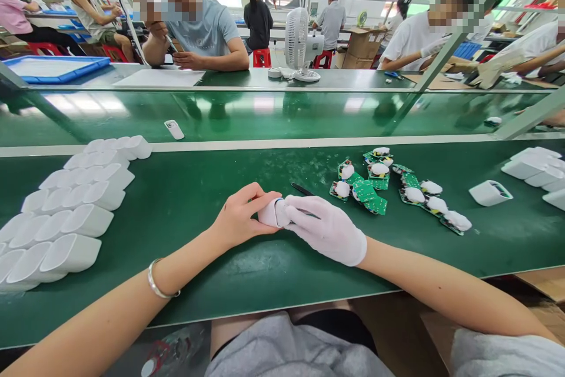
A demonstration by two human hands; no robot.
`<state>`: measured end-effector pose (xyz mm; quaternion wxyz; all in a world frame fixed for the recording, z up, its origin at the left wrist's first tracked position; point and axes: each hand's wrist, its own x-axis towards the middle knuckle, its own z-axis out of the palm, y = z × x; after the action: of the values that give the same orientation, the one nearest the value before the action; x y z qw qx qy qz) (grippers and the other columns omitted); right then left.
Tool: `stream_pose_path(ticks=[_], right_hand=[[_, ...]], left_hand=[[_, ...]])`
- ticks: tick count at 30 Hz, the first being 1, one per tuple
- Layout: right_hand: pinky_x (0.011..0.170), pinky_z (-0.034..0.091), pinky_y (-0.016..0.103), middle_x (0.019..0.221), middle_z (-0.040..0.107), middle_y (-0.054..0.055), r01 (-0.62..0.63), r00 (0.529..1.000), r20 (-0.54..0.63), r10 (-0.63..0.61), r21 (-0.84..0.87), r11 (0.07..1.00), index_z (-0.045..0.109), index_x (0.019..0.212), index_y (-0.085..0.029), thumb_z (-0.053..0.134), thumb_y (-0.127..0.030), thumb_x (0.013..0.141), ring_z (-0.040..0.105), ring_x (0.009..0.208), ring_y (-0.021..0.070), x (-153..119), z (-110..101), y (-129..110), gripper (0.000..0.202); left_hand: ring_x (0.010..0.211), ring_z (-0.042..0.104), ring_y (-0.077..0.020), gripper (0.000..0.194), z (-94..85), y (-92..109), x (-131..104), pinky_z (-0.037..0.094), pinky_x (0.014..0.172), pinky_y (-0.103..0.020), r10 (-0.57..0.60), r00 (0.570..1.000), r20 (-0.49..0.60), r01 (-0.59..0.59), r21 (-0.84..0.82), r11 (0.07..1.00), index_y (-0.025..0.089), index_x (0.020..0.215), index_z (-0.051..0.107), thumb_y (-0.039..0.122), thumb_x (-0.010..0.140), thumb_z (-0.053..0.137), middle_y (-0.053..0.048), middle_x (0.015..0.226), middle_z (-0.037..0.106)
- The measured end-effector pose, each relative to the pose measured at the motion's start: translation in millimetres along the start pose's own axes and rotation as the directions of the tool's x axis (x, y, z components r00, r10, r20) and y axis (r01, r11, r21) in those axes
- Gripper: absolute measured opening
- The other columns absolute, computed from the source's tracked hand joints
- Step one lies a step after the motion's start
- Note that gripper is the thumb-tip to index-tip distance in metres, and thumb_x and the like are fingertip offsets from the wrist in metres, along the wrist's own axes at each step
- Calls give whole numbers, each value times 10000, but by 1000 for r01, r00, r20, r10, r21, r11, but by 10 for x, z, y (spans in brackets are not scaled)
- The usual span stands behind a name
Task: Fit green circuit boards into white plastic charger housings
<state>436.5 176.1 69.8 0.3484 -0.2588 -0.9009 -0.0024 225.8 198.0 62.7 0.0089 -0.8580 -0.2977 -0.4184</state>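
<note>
—Firstly, describe the room.
—Busy, with a person in a grey-blue shirt (205, 30) opposite, left of a white fan (296, 42).
—And the surface?
—Green, along a broad bench (212, 289); laid with rows of white shells (73, 256) at left and circuit boards (369, 192) at right, nearer the right hand (329, 233) than the left hand (238, 215).
—State the fingers.
—On the left, bare, pinching a small white piece (268, 213) over the bench. On the right, gloved, drawn together at its right end; cannot tell what, if anything, between the tips.
—Fix the relation.
—Lies directly left of the gloved fingertips and touching, held more fully by the left hand; seems to run lengthwise from side to side.
—Note anything smaller.
—Find a slim dark tool (302, 189) just past the right hand, on the bench.
</note>
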Motion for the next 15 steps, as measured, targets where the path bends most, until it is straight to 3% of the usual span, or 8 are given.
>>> stream_pose_path(ticks=[3, 8, 15], right_hand=[[788, 542, 300, 1024, 650, 56, -42, 998, 38, 42, 5, 999, 583, 1052, -244, 481, -172, 902, 619, 887, 149, 17, -12, -6, 195], [762, 540, 297, 1035, 646, 70, 15, 1000, -5, -15, -70, 997, 582, 1057, -218, 480, -168, 905, 616, 850, 150, 35, -74, -33, 190], [748, 541, 305, 1051, 642, 47, -98, 995, -27, 97, -32, 995, 596, 1073, -275, 525, -233, 893, 619, 883, 172, 35, -131, -44, 198]], left_hand=[[609, 483, -110, 302, 3, -11, -2, 425, 533, -218, -8, 1000, 9, 8, 7, 1000, 214, 1018, 641, 268, 722, 670, 3, 716, 485], [595, 469, -109, 280, -4, 5, 12, 410, 515, -218, 38, 999, -6, -38, 27, 999, 200, 1000, 642, 259, 728, 661, 3, 698, 479], [611, 484, -115, 281, -39, -16, 15, 444, 543, -228, -61, 998, 36, 61, 5, 998, 220, 989, 656, 331, 730, 664, 3, 705, 484]])
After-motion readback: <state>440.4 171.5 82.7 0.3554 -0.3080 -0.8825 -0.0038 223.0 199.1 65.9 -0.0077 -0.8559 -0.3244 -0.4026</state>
